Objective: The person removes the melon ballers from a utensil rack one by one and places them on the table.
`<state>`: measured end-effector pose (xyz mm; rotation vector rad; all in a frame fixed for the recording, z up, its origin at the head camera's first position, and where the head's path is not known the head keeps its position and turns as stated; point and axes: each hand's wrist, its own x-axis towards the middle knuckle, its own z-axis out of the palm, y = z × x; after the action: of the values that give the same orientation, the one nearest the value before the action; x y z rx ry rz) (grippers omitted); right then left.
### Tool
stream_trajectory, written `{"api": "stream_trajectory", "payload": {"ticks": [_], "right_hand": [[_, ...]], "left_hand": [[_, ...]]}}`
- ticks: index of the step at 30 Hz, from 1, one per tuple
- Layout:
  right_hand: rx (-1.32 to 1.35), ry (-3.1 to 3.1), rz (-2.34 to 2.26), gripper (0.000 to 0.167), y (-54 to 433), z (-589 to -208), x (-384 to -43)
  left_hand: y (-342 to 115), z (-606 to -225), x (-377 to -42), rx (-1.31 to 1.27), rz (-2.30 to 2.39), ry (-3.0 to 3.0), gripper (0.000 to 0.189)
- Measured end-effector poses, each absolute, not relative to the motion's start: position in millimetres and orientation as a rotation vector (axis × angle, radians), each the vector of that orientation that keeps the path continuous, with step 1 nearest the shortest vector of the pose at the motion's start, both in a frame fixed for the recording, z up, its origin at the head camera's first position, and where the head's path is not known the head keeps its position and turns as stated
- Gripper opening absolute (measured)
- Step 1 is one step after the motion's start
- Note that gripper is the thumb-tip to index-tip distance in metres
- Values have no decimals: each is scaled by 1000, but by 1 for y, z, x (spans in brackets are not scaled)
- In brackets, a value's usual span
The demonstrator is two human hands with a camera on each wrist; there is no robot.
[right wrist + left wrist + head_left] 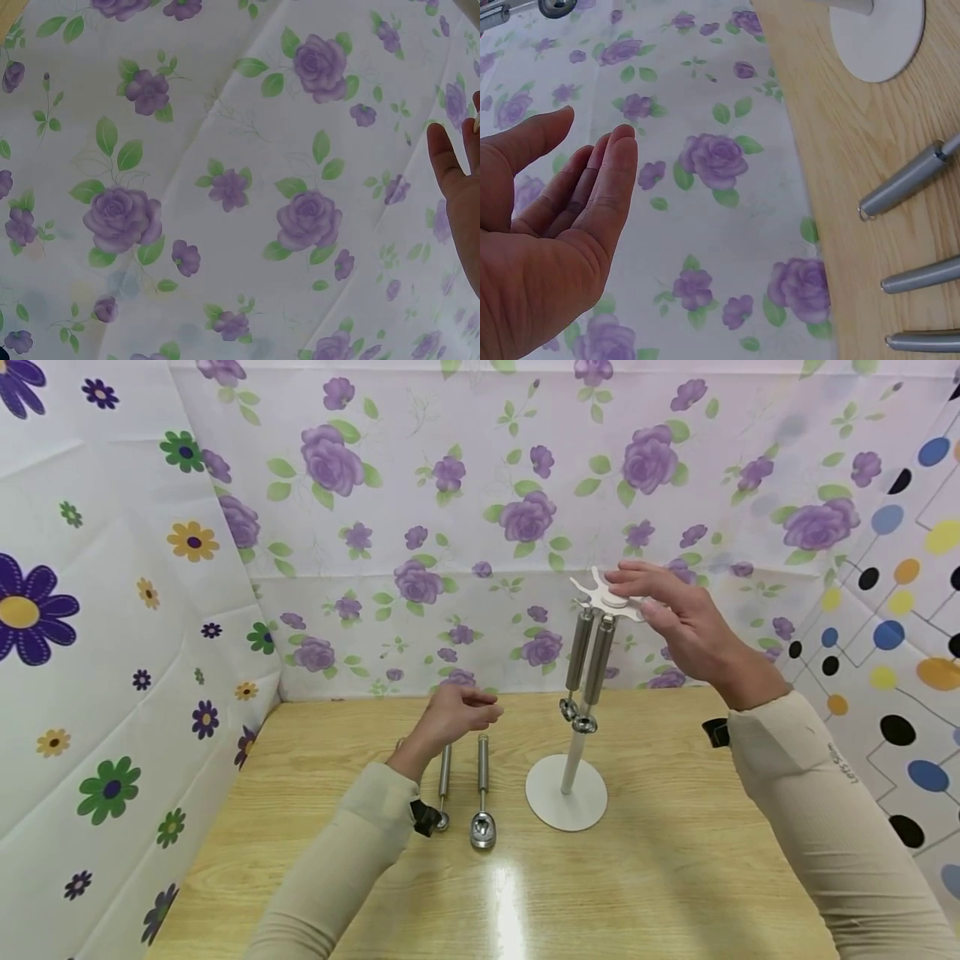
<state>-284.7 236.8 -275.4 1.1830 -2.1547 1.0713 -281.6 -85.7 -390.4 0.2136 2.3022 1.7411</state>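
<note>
My right hand (686,627) is at the top of a white utensil stand, its fingers extended over the white hooked top (615,600) with the thumb lower at its edge. Two steel-handled kitchen tools (598,664) with small round shiny heads hang from the hooks, heads down. My left hand (450,720) hovers above the table, fingers relaxed and holding nothing, as the left wrist view also shows. Below it lie a tool with an oval shiny head (483,831) and a tool with a small round head (445,777). A third lying handle (926,343) shows in the left wrist view.
The stand's round white base (547,806) rests on the wooden table (645,877), right of the lying tools. Rose-patterned cloth (420,510) hangs behind the table. Patterned sheets with flowers (112,693) and coloured dots (892,610) flank it left and right.
</note>
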Motion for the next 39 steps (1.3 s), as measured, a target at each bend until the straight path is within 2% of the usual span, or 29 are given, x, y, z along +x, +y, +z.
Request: {"api": "stream_trajectory", "payload": {"ticks": [11, 22, 39], "right_hand": [[1187, -2154, 1061, 53, 236, -274, -285], [1185, -2153, 1054, 54, 237, -274, -285], [1192, -2156, 1083, 60, 238, -275, -285]], "left_hand": [[-68, -376, -277, 319, 1720, 2333, 31], [-48, -358, -270, 572, 1755, 2299, 38], [-19, -341, -271, 682, 1846, 2224, 36]]}}
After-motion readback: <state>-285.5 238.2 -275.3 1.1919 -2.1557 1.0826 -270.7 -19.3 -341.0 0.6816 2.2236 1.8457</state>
